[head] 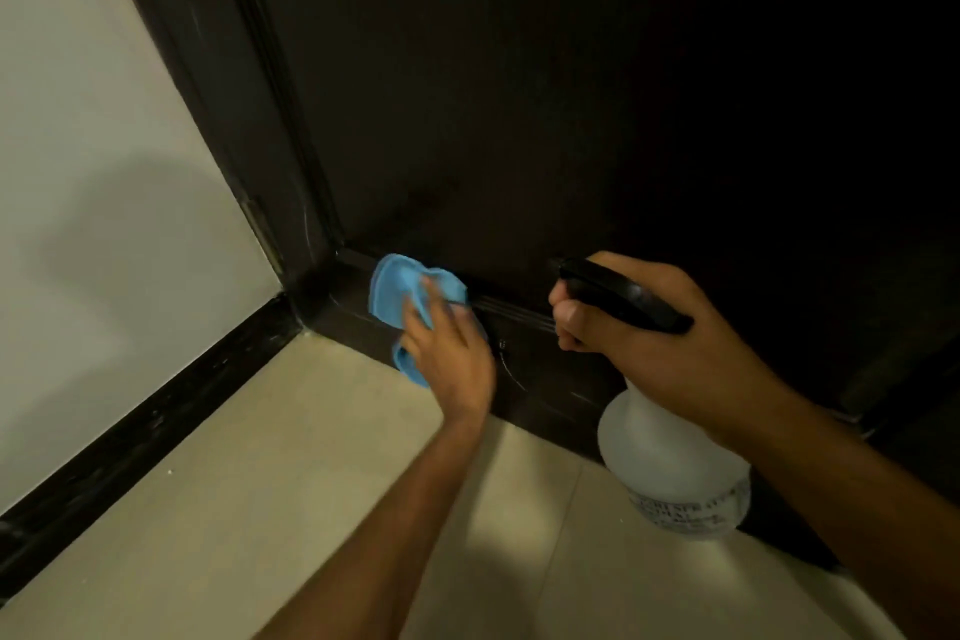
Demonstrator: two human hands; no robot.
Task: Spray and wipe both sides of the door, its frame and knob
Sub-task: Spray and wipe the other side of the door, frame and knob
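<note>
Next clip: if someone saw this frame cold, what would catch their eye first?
Probably the bright blue cloth, which the left hand presses against the bottom rail of the dark door, near the corner by the frame. Next, the translucent spray bottle with a black trigger head, gripped by the right hand just to the right and aimed at the door.

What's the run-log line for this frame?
step: wiping door bottom | left hand: presses blue cloth on door lower rail near frame | right hand: grips spray bottle, raised off floor | knob: not in view
</note>
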